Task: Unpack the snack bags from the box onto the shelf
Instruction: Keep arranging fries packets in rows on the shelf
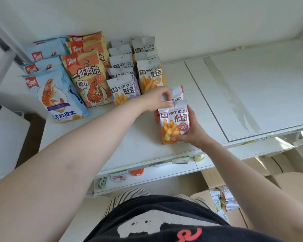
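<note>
Hands work at a white shelf (164, 149) seen from above. Right hand (191, 131) grips the lower edge of a red WATUDOU fries bag (173, 123) standing near the shelf's front, fingers curled round it. Left hand (157, 98) pinches that bag's top edge, just in front of a second red bag (177, 93). Rows of purple and orange WATUDOU bags (135, 70) and shrimp snack bags (59, 79) stand to the left. Below right, a cardboard box (234, 203) holds more bags.

White shelf (217, 95) with rows of blue (54, 95), orange (87, 79) and WATUDOU snack bags (124, 89).
</note>
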Motion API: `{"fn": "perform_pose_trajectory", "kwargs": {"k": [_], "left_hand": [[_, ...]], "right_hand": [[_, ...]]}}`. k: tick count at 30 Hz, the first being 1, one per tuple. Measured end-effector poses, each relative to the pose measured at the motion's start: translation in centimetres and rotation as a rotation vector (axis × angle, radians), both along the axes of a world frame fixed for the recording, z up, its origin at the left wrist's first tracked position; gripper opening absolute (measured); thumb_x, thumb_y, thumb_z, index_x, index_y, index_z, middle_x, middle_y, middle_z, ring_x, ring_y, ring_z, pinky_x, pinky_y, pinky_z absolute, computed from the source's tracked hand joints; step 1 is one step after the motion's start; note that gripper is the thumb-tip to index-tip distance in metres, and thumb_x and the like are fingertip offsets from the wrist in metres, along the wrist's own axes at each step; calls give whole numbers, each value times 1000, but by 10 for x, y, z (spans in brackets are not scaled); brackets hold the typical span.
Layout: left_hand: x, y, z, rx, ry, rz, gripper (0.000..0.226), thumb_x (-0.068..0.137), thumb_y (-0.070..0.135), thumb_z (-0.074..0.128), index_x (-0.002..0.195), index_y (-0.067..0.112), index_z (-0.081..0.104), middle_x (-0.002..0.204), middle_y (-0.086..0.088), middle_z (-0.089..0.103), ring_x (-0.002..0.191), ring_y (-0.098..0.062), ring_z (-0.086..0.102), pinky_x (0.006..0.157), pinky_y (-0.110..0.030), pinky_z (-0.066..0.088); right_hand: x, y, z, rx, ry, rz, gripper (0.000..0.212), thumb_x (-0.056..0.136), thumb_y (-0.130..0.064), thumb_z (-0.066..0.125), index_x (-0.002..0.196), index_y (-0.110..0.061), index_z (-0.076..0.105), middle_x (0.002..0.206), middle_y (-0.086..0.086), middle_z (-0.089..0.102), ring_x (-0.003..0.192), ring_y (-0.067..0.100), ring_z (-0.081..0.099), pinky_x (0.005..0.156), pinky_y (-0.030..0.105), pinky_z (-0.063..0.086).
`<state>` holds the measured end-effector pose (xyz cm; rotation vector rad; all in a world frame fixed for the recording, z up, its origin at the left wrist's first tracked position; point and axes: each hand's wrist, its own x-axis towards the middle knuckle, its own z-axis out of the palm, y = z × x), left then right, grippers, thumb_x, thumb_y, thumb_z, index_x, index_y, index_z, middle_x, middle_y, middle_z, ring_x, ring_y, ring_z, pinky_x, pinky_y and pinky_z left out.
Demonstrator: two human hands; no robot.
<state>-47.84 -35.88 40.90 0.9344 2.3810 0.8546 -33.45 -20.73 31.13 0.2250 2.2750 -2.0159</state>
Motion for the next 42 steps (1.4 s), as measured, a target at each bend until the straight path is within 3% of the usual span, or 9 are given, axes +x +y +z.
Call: {"fn": "perform_pose_trajectory", "kwargs": {"k": [4, 6, 11, 19, 24, 29, 34, 38, 42], "left_hand": [[-13, -3, 2, -67, -7, -39, 75, 85, 27, 72, 143, 22, 26, 149, -5, 31, 135, -14, 30, 105, -23, 24], [-20, 0, 2, -138, 2, -84, 83, 85, 32, 71, 150, 20, 21, 156, -4, 26, 142, -19, 26, 109, -25, 23], [-29, 9, 2, -164, -3, -96, 79, 89, 31, 66, 153, 19, 21, 158, -3, 23, 145, -20, 23, 113, -28, 21], [-27, 38, 1, -142, -2, -177, 81, 92, 30, 63, 154, 20, 11, 160, -8, 18, 146, -23, 20, 116, -31, 18], [-26, 68, 1, -107, -13, -211, 83, 92, 27, 64, 154, 27, 10, 156, -11, 26, 145, -24, 23, 114, -30, 21], [-36, 101, -1, -154, 77, -213, 84, 93, 31, 62, 154, 26, 5, 156, -11, 25, 144, -24, 25, 108, -24, 24], [-57, 120, -9, -254, 156, -185, 92, 89, 43, 64, 153, 33, -1, 156, -15, 19, 143, -31, 25, 114, -35, 26], [-84, 127, -7, -289, 261, -217, 94, 89, 46, 62, 154, 26, -3, 161, -2, 14, 147, -24, 16, 119, -37, 17], [-112, 133, 6, -398, 382, -217, 95, 87, 54, 60, 153, 30, -4, 161, 2, 17, 146, -25, 18, 117, -38, 19]], "right_hand": [[-8, -6, 3, -25, 15, -13, 119, 60, 18, 82, 152, -15, 14, 132, 0, 53, 110, 5, 63, 80, 24, 56], [-11, -5, 5, -4, -8, -32, 113, 61, 19, 81, 149, -15, 21, 125, -1, 57, 105, 7, 65, 78, 23, 56], [-17, -5, 11, 39, -103, -115, 107, 54, 7, 89, 143, -19, 36, 120, 4, 65, 109, 22, 66, 92, 44, 56], [-12, 13, 25, 91, -139, -190, 103, 58, 18, 83, 142, -17, 32, 112, -1, 64, 95, 11, 66, 77, 24, 58], [-11, 46, 27, 127, -108, -176, 106, 58, 17, 84, 143, -17, 31, 114, 0, 64, 98, 15, 67, 84, 34, 58], [-22, 80, 20, 160, -56, -168, 108, 59, 15, 85, 146, -17, 30, 120, 4, 64, 103, 19, 67, 85, 32, 58], [-42, 100, 7, 116, 20, -142, 103, 60, 16, 83, 144, -17, 32, 121, 4, 64, 105, 21, 68, 89, 39, 57], [-71, 113, -1, 125, 58, -104, 101, 60, 10, 87, 142, -21, 35, 118, -1, 67, 105, 18, 69, 92, 42, 56], [-103, 118, -5, 141, 118, -81, 99, 61, 8, 87, 141, -22, 36, 120, -2, 67, 106, 16, 68, 94, 43, 55]]}}
